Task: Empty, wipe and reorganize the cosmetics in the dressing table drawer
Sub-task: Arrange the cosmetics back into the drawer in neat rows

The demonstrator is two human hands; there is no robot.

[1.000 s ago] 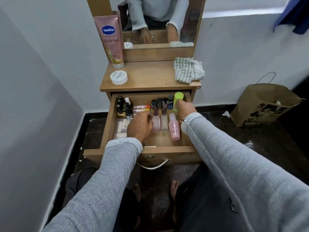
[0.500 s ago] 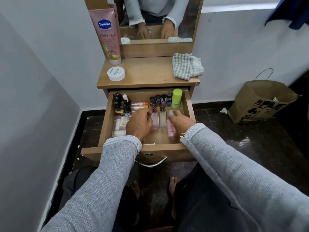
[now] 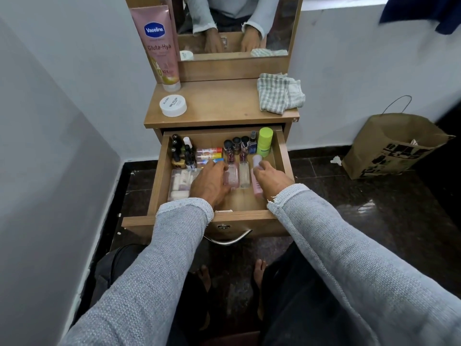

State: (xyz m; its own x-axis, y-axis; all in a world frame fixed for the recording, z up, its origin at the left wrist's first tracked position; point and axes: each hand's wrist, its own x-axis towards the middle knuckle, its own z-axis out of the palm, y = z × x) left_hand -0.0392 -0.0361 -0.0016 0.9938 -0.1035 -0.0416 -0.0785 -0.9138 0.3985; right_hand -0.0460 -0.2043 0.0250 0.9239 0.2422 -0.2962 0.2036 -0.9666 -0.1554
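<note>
Drawer: the drawer [image 3: 159, 176] is pulled out under the table top [image 3: 219, 103], and the cosmetics stand and lie inside it in rows.
Left hand: your left hand [image 3: 209, 183] lies over the middle of the drawer; the fingers are curled around a clear pink bottle [image 3: 230, 176] that lies flat.
Right hand: your right hand [image 3: 270, 177] is at the right side; thumb and fingers pinch the white cap of the pink bottle [image 3: 257, 187].
Neighbours: a second clear bottle [image 3: 244, 174] lies between the two, touching or nearly touching both; the green bottle [image 3: 264, 142] stands upright just behind your right hand.
Risk, right side: if you lift the wrist back, I think it can knock the green bottle over.
Risk, middle: moving both bottles together can push the clear one out of line.
Cloth: the checked cloth [image 3: 279, 93] rests on the table top, well apart from the drawer.
</note>
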